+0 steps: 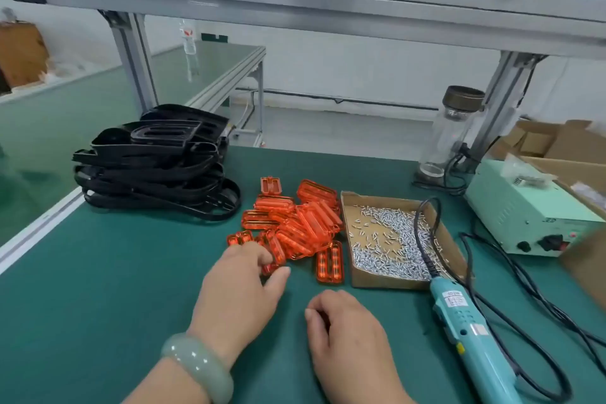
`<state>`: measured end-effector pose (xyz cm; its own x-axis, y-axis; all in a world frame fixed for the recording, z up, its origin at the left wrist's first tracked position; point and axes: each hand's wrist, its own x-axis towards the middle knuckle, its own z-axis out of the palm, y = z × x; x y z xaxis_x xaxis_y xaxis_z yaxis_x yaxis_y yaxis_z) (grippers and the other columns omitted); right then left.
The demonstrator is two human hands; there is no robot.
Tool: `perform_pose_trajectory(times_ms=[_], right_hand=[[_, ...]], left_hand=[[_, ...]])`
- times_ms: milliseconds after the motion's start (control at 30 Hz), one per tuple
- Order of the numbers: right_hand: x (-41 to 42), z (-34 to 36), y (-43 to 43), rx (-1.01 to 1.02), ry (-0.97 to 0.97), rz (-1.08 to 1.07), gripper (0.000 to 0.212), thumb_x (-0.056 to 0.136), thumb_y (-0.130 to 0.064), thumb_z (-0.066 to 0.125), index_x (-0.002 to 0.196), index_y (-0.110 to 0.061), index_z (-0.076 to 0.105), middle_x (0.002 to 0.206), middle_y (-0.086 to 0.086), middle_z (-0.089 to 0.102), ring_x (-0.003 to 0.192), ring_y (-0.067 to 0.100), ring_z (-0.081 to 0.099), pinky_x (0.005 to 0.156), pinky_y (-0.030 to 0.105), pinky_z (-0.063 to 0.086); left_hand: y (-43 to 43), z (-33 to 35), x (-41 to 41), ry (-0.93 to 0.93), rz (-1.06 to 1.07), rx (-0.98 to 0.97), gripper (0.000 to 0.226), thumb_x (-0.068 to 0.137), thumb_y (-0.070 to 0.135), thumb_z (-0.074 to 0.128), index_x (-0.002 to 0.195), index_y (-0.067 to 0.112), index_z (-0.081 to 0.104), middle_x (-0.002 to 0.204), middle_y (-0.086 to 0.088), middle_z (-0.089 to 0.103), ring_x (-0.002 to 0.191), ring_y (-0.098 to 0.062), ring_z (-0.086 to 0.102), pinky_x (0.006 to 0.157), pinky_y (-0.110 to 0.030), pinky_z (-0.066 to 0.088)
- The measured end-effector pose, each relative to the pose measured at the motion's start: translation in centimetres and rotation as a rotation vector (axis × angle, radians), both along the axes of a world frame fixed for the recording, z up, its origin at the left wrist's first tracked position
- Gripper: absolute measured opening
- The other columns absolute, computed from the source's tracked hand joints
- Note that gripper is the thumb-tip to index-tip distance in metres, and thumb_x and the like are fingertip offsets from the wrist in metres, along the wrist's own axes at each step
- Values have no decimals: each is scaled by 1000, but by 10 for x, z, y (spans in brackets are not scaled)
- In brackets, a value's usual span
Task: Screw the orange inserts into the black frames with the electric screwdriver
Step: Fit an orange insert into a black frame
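A heap of clear orange inserts (pixel 295 223) lies mid-table on the green mat. My left hand (pixel 242 292) reaches into its near edge and its fingers curl round one orange insert (pixel 271 259). My right hand (pixel 344 334) rests on the mat just right of it, fingers loosely curled, holding nothing I can see. A stack of black frames (pixel 154 164) sits at the back left. The teal electric screwdriver (pixel 472 338) lies on the mat to the right of my right hand, its cable running back over the screw tray.
A shallow cardboard tray of small silver screws (pixel 393 239) sits right of the inserts. A pale green power supply (pixel 528 210) with cables, a glass bottle (pixel 452 131) and open cardboard boxes (pixel 557 144) stand at the right. An aluminium shelf frame (pixel 295 6) spans overhead.
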<state>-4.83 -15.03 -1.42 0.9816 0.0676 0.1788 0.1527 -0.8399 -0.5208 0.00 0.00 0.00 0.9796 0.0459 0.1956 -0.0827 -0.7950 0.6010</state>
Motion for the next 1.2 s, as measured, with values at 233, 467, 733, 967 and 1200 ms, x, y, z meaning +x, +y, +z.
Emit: perform_pose_trajectory(times_ms=[233,467,733,967,1200], right_hand=[[6,1,0,25,-3,-33,7,86,-38,63,92,-37,59,89,-16,51,89,3,57,74,15,40],[19,-12,11,-61,-500,138,29,73,-37,54,88,-26,77,95,-7,73,56,6,61,67,12,38],[18,-15,24,-190,-613,110,59,98,-39,19,97,-30,78,111,-20,70,61,19,64,48,19,47],[10,-6,14,-301,-304,213,64,62,-74,49,116,-40,59,112,-27,66,80,11,69,50,18,41],[12,-9,19,-252,-400,122,56,77,-72,41,96,-34,78,81,-15,68,88,12,51,46,19,42]], left_hand=[[0,14,10,48,-77,347,29,82,54,51,102,34,55,101,14,40,106,-9,50,85,-22,41],[79,75,72,-439,218,180,33,86,22,60,118,14,61,119,-6,56,110,-27,48,98,-34,35],[140,104,133,-88,225,680,35,91,11,48,124,16,55,128,-7,52,109,-33,53,92,-40,45],[135,99,129,-135,189,815,16,91,11,51,105,14,57,102,-7,52,91,-28,58,69,-39,47],[143,94,100,-354,89,850,16,75,-5,66,80,8,58,78,-8,51,66,-29,52,46,-35,36]])
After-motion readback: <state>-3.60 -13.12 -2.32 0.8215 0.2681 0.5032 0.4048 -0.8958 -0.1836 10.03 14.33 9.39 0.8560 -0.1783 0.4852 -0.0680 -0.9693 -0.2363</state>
